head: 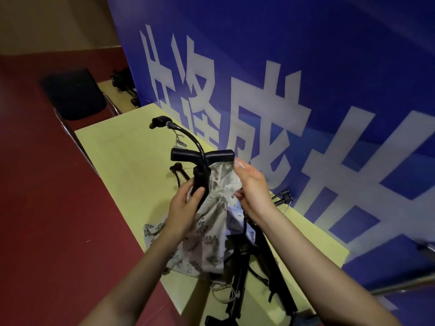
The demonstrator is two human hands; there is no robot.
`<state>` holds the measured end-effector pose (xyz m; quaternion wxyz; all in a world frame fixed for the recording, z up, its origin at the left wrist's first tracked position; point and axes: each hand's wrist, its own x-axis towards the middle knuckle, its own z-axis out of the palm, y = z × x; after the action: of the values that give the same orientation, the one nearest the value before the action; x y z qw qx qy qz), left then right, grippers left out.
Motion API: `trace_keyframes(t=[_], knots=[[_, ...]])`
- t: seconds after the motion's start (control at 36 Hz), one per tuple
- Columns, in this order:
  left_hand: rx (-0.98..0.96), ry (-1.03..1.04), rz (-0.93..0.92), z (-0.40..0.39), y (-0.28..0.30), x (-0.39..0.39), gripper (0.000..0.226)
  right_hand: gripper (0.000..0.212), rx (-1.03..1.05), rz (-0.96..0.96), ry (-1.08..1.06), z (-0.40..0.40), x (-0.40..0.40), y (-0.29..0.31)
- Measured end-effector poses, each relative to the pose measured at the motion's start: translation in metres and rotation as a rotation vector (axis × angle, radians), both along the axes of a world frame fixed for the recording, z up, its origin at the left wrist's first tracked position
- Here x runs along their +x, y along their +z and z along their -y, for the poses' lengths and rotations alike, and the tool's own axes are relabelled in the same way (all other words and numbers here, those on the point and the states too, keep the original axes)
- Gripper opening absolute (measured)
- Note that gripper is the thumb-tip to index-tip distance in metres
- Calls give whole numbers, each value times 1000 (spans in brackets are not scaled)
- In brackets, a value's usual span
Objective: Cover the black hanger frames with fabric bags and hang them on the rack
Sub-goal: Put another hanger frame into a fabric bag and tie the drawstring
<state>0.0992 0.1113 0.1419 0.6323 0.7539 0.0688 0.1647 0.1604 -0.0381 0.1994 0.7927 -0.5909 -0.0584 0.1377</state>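
Your left hand [186,208] grips the black stem of a hanger frame [202,158], fingers curled round it w/ the leaf-print fabric bag [211,222] bunched under the thumb. Your right hand [251,187] pinches the bag's upper edge just beside the frame's crossbar end, thumb on top, holding cloth tight. The frame stands roughly upright above the middle of the yellow-green surface [122,161]; its T-shaped crossbar and curved hook [188,135] are bare, the hook arching toward the far left corner of the surface. The bag hangs from both hands, covering the stem's lower part, its lower folds touching the surface near the left edge. A pale blue cloth [237,215] shows just behind the bag, under your right wrist; can't tell whether it's another bag.

More black hanger frames [242,262] lie in a loose pile on the surface toward the near end, partly under the bag, w/ white cords [223,290] tangled beside them. Another black piece [179,170] lies beyond your left hand, and two black tips [286,196] stick out near the right edge, against the blue banner [306,55] w/ large white characters. A dark chair [73,92] stands on the red floor [47,208] past the far left corner. Black gear [124,83] sits at the banner's foot, too blurred to identify.
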Motion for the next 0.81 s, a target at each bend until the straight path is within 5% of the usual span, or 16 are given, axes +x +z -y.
trace_keyframes(t=[0.14, 0.42, 0.61, 0.72, 0.81], knots=[[72, -20, -13, 4, -13, -3, 30, 46, -202, 161, 31, 0, -5, -5], [102, -100, -134, 19, -42, -15, 29, 20, -257, 21, -80, 15, -7, -43], [-108, -89, -271, 1, -58, -20, 21, 48, -191, -55, -86, 34, -12, -66], [-150, -67, -273, -19, -55, -27, 30, 24, -179, -112, -76, 52, -7, -71], [-272, -50, -278, -26, -46, -24, 37, 30, -142, -133, -67, 61, -4, -76]])
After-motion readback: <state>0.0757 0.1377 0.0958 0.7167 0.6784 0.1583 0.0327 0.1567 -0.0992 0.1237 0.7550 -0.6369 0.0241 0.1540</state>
